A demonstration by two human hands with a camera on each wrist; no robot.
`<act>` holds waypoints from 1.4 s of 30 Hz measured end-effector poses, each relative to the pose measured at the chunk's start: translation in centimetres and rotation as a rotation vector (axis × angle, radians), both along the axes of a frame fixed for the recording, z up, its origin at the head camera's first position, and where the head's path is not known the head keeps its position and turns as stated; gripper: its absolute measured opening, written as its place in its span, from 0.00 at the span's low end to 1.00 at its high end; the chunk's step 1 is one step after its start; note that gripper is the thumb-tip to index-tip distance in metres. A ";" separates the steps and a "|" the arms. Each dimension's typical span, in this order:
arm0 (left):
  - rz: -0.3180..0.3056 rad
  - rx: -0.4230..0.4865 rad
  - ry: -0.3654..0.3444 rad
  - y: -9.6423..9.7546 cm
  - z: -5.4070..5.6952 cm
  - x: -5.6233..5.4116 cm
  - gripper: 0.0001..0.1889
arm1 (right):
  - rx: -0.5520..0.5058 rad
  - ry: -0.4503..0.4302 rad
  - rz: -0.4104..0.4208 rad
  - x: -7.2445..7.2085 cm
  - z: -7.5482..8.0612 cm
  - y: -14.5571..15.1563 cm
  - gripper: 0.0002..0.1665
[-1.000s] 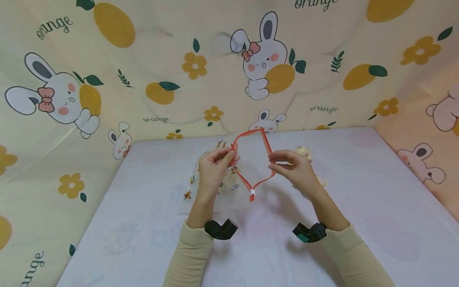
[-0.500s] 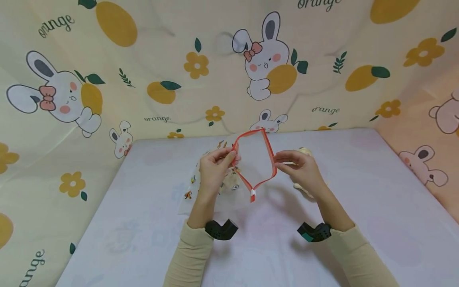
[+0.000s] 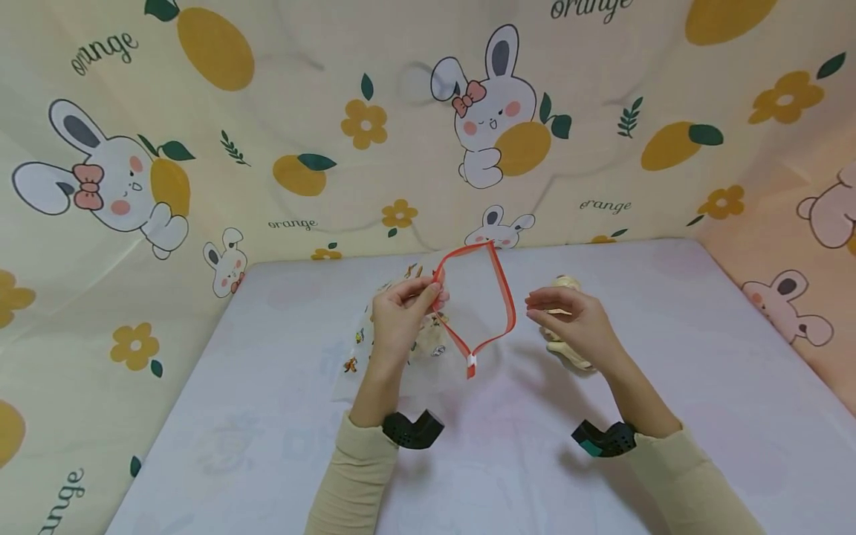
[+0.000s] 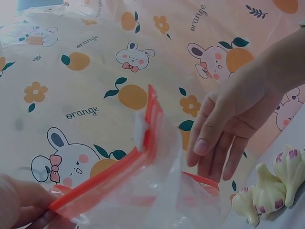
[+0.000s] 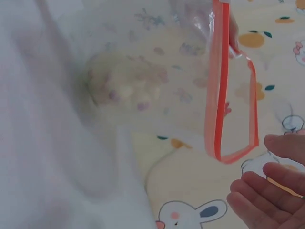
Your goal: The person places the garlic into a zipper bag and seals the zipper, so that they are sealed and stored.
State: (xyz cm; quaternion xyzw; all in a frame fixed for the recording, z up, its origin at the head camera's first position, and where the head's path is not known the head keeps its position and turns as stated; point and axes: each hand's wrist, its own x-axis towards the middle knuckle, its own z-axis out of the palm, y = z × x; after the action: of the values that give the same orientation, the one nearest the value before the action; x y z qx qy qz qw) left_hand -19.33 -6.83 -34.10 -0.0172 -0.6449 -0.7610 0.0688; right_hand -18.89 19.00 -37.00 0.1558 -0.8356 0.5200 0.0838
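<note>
A clear zip bag with a red zip edge [image 3: 507,290], a white slider [image 3: 471,360] and small printed figures is held with its mouth spread wide. My left hand [image 3: 401,319] pinches the red edge on the left side. Pale garlic bulbs with purple marks [image 5: 126,90] show blurred through the bag's film in the right wrist view. Just right of the mouth, apart from it, my right hand [image 3: 578,319] holds nothing, its fingers loosely extended. Several more garlic bulbs [image 4: 269,193] lie on the table beyond that hand, which partly hides them in the head view.
A white-covered table [image 3: 254,371] lies under both hands. Behind it and at the sides hangs a cream cloth [image 3: 401,96] printed with rabbits and oranges. Black wrist cameras [image 3: 413,429] sit at both cuffs.
My right hand has let go of the bag's red edge and moved right, toward the garlic on the table. The left hand keeps its pinch, and the bag's mouth stays spread.
</note>
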 end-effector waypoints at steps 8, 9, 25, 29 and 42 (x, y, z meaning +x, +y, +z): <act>-0.002 0.001 -0.006 0.0 -0.1 -0.1 0.11 | 0.011 -0.022 -0.015 0.6 -0.4 1.1 0.17; -0.003 0.001 -0.004 0.0 -0.1 -0.1 0.11 | 0.017 -0.024 -0.016 0.7 -0.4 1.3 0.17; -0.004 -0.014 -0.010 0.0 0.1 0.1 0.11 | 0.123 0.017 -0.078 1.6 -0.5 3.5 0.17; -0.003 -0.010 -0.017 0.0 0.0 0.0 0.10 | 0.125 0.026 -0.077 1.7 -0.6 4.1 0.17; -0.005 -0.021 0.000 -0.1 0.0 0.1 0.10 | 0.136 0.060 -0.071 1.4 -1.1 6.1 0.16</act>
State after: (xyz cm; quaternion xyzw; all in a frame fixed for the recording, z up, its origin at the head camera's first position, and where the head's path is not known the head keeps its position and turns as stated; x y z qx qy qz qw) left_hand -19.26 -6.93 -34.08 -0.0195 -0.6527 -0.7544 0.0664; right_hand -17.45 25.05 -38.15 0.1470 -0.8712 0.4537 0.1162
